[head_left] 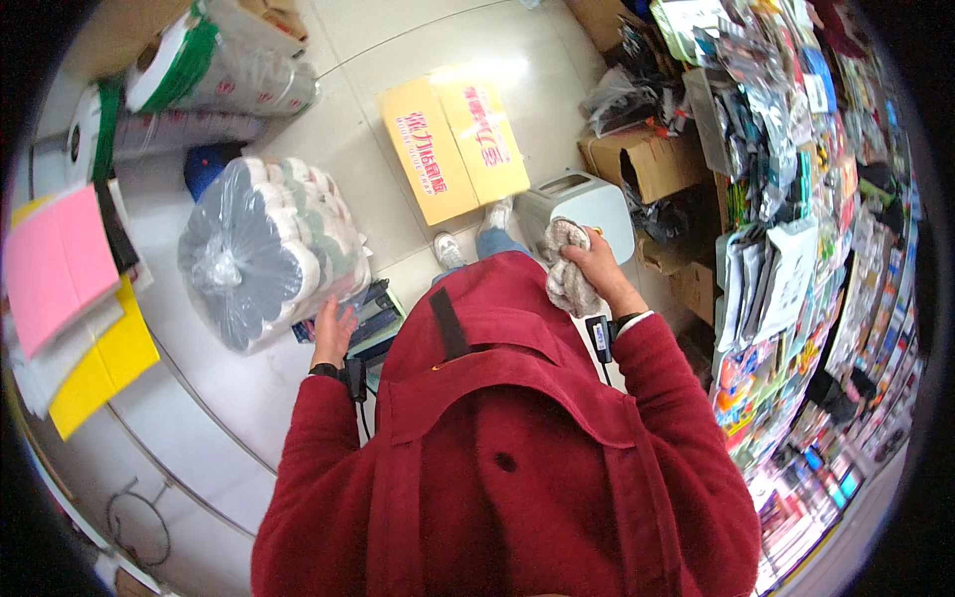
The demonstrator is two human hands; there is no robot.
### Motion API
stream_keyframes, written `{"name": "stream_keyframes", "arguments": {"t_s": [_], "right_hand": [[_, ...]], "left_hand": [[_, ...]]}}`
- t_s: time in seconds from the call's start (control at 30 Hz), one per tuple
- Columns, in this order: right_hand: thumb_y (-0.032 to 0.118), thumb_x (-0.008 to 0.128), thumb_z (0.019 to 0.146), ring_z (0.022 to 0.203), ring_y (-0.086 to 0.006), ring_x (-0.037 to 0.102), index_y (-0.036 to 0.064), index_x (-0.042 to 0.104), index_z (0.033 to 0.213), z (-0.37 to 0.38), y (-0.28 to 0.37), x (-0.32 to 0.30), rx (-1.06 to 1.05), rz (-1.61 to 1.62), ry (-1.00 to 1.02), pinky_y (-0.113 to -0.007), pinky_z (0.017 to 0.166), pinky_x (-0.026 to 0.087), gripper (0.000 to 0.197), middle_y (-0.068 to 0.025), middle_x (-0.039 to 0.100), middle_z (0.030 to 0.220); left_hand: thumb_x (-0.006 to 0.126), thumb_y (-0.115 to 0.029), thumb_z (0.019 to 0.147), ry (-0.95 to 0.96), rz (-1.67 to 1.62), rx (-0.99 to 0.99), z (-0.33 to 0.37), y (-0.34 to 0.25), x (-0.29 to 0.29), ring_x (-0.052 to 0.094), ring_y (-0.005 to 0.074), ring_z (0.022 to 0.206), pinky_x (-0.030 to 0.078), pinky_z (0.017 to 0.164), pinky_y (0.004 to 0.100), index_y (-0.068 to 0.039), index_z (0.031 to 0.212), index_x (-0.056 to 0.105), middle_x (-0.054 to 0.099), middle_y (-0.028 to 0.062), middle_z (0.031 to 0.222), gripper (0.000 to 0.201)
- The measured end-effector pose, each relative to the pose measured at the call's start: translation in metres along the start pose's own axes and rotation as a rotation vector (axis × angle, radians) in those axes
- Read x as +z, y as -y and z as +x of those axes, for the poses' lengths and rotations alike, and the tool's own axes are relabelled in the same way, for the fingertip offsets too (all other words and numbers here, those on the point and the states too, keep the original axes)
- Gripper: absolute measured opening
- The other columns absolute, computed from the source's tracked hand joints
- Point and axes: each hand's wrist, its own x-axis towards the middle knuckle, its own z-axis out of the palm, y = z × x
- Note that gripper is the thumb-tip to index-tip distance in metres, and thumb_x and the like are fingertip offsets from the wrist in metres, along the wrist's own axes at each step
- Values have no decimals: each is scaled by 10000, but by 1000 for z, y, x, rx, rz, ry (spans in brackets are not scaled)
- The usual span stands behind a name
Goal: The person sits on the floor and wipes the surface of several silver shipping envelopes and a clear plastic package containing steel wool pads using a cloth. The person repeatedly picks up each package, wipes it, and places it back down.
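My left hand (333,330), fingers apart and empty, is at the lower right edge of a tied clear plastic bag (224,264). Whether it touches the bag I cannot tell. White, rounded, roll-like goods with some grey-green parts fill that bag. Off to the right, my right hand (601,267) is closed round a bunched grey-white knitted cloth bundle (569,269), whose exact kind is unclear. The bundle hangs in front of a pale grey bin (602,214) with a slot in its top.
A yellow carton (453,149) with red print lies on the tiled floor ahead of my shoes. Crowded shelves of packaged goods (776,279) run along the right, beside an open brown box (652,164). Wrapped rolls (239,75) and pink sheets (62,264) are on the left.
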Motion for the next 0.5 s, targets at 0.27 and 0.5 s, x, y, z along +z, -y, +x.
{"name": "stream_keyframes", "arguments": {"t_s": [0.27,0.5], "right_hand": [[183,647,762,967,-271,632,-26,606,1142,8,-35,-42,81,73,-88,-346,866,478,435,-181,672,1030],[209,664,760,947,-294,631,3,617,1098,88,-43,-82,38,57,-55,-360,851,481,399,-178,663,1012]], "left_hand": [[607,-337,931,221,200,91,18,-60,124,494,322,1232,457,934,409,1,1493,153,367,147,1429,797],[609,-283,933,167,200,97,17,-87,209,508,322,1217,458,947,419,-1,1485,192,377,134,1425,747]]}}
